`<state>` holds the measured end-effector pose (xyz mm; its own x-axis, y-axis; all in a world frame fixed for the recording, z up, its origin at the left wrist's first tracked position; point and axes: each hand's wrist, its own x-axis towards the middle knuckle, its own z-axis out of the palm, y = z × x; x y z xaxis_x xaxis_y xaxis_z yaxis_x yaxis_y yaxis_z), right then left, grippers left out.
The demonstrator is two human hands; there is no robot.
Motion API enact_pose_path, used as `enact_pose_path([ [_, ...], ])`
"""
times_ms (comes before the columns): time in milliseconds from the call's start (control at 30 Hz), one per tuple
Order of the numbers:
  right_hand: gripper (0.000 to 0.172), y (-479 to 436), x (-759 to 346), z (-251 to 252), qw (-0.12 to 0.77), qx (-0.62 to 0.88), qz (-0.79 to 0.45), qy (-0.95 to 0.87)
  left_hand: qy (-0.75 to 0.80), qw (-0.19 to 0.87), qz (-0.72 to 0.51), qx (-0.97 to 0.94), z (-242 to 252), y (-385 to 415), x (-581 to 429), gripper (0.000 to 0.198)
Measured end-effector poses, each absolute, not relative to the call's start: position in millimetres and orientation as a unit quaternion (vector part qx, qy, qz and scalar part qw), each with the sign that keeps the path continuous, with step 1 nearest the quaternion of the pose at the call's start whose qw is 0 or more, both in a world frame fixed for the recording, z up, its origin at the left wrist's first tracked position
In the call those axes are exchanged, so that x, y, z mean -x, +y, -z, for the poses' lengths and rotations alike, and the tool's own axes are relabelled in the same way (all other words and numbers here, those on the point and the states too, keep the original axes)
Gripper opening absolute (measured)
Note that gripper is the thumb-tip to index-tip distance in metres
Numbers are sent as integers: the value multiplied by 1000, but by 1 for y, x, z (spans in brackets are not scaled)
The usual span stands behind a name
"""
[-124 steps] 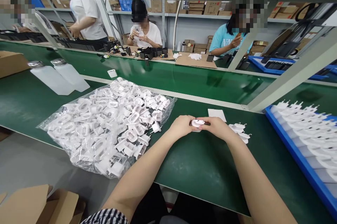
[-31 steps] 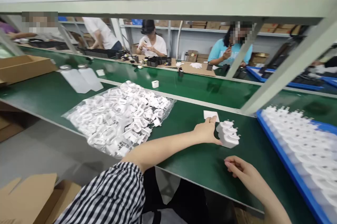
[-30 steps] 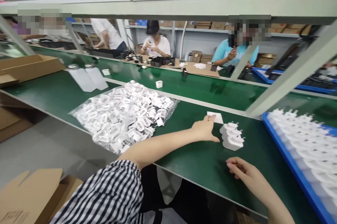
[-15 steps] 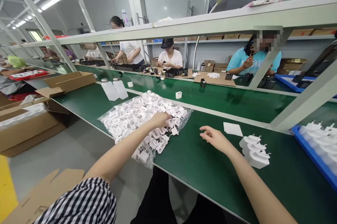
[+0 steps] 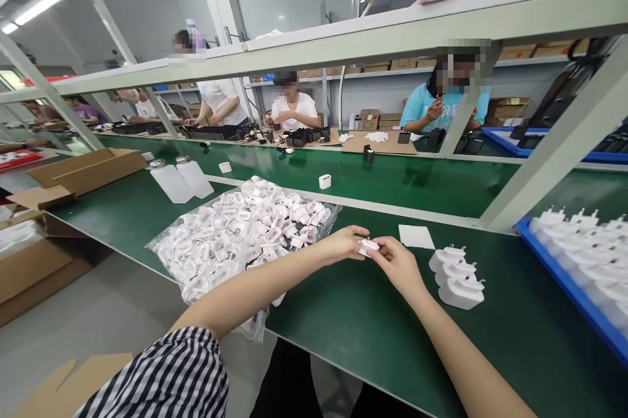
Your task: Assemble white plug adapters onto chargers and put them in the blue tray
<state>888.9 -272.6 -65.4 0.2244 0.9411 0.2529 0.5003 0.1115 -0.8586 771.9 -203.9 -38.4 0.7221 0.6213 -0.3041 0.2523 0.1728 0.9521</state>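
Between my two hands is a small white plastic plug piece (image 5: 367, 247), held above the green bench. My left hand (image 5: 345, 243) grips it from the left, and my right hand (image 5: 396, 263) pinches its right end. A clear plastic bag (image 5: 245, 228) heaped with similar white plastic pieces lies under and behind my left forearm. To the right of my right hand, several white plug adapters (image 5: 458, 279) stand in a row with their pins showing. A flat white square (image 5: 417, 236) lies just behind them.
At the right edge, a blue tray (image 5: 572, 284) holds rows of white plugs. Two translucent bottles (image 5: 181, 179) stand at the left near cardboard boxes (image 5: 91, 169). A slanted metal post (image 5: 544, 143) rises beyond the bench. Several co-workers sit or stand across the line.
My left hand has left the bag and moved right, now with a white plug piece. My right hand has closed on the same piece. The view has turned slightly right.
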Motion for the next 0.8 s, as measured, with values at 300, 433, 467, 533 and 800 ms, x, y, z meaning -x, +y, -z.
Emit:
enact_pose_path([
  [300,24,-254,-901,87,656,480,-489,-315,572,201,-214,-766,27,-81,-808,49],
  [433,25,-246,-906,91,679,428,-535,-263,618,148,-221,-740,32,-40,-821,56],
  [467,25,-245,-907,92,677,428,-537,-266,622,146,-216,-739,35,-33,-823,56],
  [533,25,-243,-908,94,662,442,-533,-288,624,148,-200,-741,41,-24,-829,53],
  [800,24,-239,-908,99,626,487,-506,-341,572,157,-162,-789,41,-44,-839,30],
])
